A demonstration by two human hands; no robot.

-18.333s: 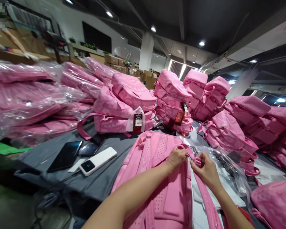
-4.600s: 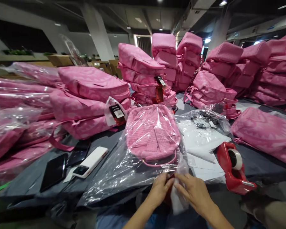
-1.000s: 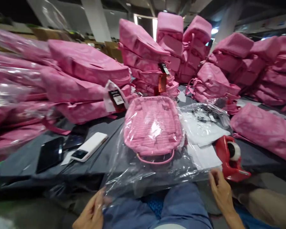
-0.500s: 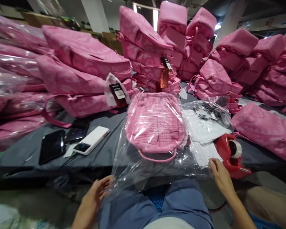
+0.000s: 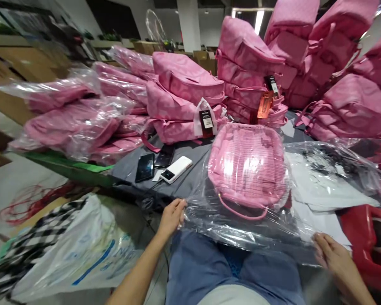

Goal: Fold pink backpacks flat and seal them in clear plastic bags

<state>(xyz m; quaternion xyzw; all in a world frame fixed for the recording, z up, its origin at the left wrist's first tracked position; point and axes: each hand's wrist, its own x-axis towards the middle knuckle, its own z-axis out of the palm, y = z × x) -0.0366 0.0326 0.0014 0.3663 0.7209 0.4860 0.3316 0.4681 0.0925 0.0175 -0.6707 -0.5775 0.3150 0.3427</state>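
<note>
A pink backpack (image 5: 246, 165) lies on the dark-covered table inside a clear plastic bag (image 5: 241, 231), its handle loop toward me. My left hand (image 5: 173, 218) pinches the bag's near left corner, fingers closed on the film. At the near right corner my right hand (image 5: 332, 254) grips the same bag between thumb and fingers. Between the two hands the near edge of the plastic is stretched across above my lap. White sheets (image 5: 320, 220) lie right of the backpack, partly under the plastic.
Stacked pink backpacks (image 5: 184, 97) stand behind, with bagged ones (image 5: 73, 123) at left. A white power bank (image 5: 177, 169) and a dark phone (image 5: 144, 167) lie left of the bag. A red tape dispenser (image 5: 357, 237) sits at right. A white plastic sack (image 5: 82, 250) is low at left.
The view has turned left. My left hand has closed on the bag's corner, and the near edge is now pulled straighter between both hands.
</note>
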